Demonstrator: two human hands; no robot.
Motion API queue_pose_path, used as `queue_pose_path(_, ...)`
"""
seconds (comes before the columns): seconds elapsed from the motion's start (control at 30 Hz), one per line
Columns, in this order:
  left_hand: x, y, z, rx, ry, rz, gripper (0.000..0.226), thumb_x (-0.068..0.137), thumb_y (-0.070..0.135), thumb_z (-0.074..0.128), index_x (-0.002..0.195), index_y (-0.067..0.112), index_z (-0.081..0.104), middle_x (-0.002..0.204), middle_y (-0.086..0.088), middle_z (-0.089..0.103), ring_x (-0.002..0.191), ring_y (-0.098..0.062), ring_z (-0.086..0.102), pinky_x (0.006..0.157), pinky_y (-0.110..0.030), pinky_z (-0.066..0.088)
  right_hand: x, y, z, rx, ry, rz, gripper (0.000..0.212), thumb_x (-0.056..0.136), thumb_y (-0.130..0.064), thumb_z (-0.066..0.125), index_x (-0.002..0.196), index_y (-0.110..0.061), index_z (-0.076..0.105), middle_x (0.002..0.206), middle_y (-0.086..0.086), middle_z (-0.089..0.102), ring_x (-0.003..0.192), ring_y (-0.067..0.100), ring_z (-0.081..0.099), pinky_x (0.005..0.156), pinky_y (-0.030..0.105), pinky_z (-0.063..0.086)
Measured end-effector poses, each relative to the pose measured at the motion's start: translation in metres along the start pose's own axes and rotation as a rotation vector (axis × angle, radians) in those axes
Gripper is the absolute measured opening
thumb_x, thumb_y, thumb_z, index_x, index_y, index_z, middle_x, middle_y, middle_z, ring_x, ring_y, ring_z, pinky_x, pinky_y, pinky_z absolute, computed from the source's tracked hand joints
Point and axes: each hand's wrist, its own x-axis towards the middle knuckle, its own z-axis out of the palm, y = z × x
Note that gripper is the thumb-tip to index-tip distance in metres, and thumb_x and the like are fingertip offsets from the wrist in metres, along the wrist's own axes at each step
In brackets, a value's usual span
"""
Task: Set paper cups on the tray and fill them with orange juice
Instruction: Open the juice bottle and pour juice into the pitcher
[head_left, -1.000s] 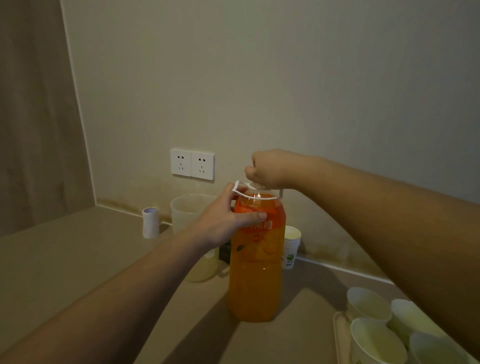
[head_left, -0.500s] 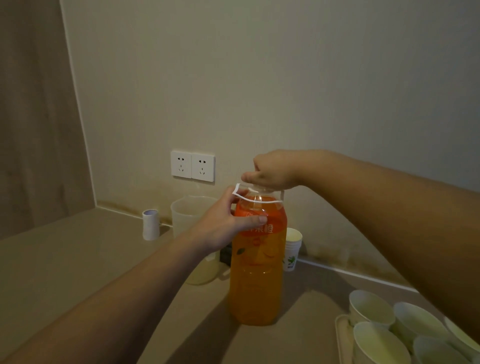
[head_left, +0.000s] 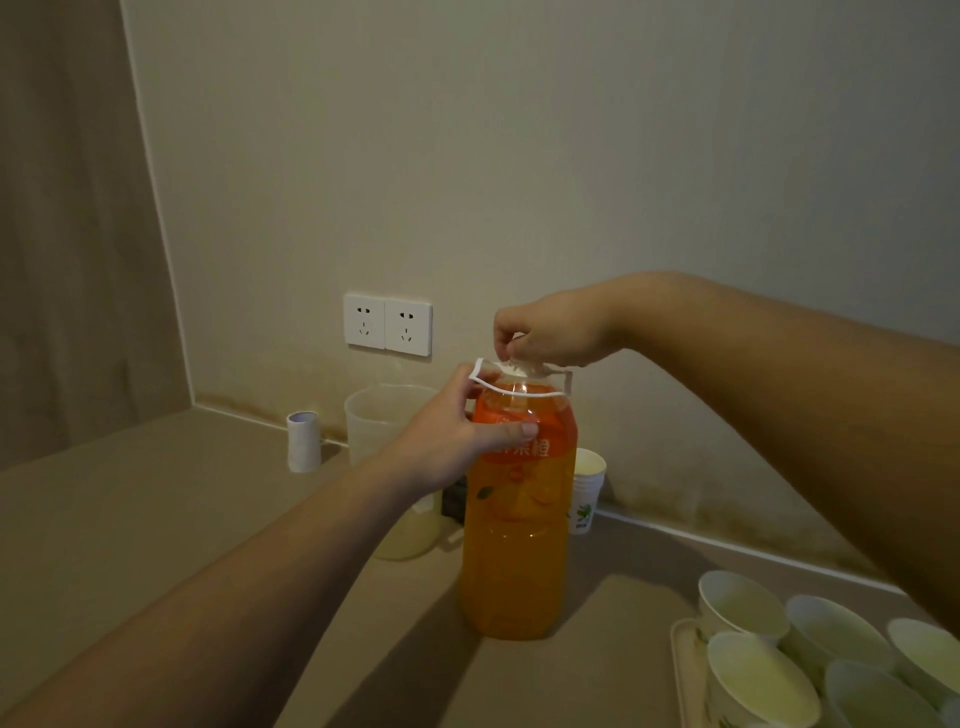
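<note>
A tall bottle of orange juice (head_left: 514, 545) stands upright on the beige counter, with a white carry handle looped round its neck. My left hand (head_left: 447, 441) wraps round the bottle's shoulder. My right hand (head_left: 550, 332) sits on top, its fingers closed on the bottle cap, which they hide. Several empty paper cups (head_left: 748, 608) stand together on a pale tray (head_left: 685, 670) at the bottom right.
Behind the bottle are a clear plastic jug (head_left: 389, 467) with pale liquid, a stack of paper cups (head_left: 587, 488) and a small white roll (head_left: 304, 441). A double wall socket (head_left: 387, 325) is above. The wall runs close behind.
The view has lifted slightly and more of the tray's cups show. My right hand has shifted a little on the cap; my left hand keeps its hold on the bottle.
</note>
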Motion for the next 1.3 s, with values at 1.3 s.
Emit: queue_pose_path(1.3, -0.003, 0.001, 0.005, 0.035, 0.035, 0.000, 0.076, 0.069, 0.058, 0.078, 0.132, 0.041, 0.039, 0.120, 0.016, 0.056, 0.104, -0.008, 0.058, 0.079, -0.026, 0.054, 0.003, -0.003, 0.013, -0.020, 0.147, 0.082, 0.040, 0.106, -0.038, 0.036, 0.137, -0.012, 0.041, 0.121, 0.011, 0.057, 0.090, 0.017, 0.051, 0.073, 0.026, 0.037)
